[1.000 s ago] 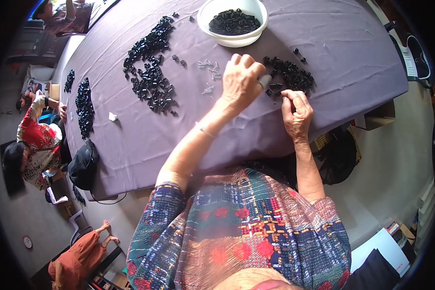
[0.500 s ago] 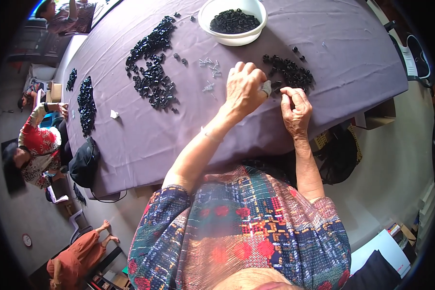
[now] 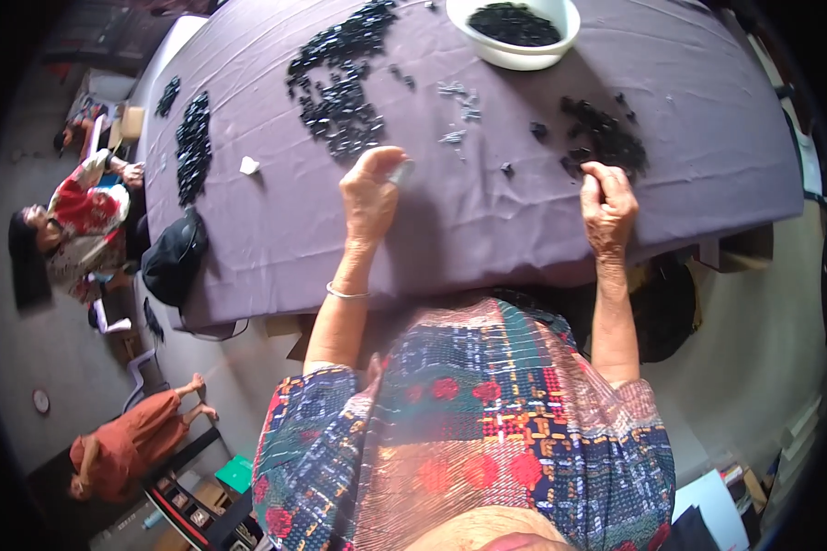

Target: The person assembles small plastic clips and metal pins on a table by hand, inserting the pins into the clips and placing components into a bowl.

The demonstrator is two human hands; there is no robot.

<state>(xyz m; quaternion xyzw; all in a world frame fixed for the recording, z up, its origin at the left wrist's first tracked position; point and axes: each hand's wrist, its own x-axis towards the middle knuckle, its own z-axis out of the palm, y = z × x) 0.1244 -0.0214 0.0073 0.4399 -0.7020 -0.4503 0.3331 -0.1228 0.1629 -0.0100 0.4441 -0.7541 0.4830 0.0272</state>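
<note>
Two bare hands were noted. The left hand, with one pale bangle on its wrist and one pale cover at a fingertip, was curled; whether it held anything could not be told. The right hand had thumb and forefinger drawn narrow; any item between them could not be made out. One black cap sat at the left edge of one creased purple-grey tablecloth. Black pieces — small, glossy, blurred in outline — formed four heaps: one just beyond the right fingertips, one large and uneven beyond the left hand, one long and one small well leftward. One white, crumpled-looking scrap lay near the long heap. Slender clear pins, too blurred to count, lay between the large and right-hand heaps. Farthest stood one round, smooth white bowl containing more black pieces.
</note>
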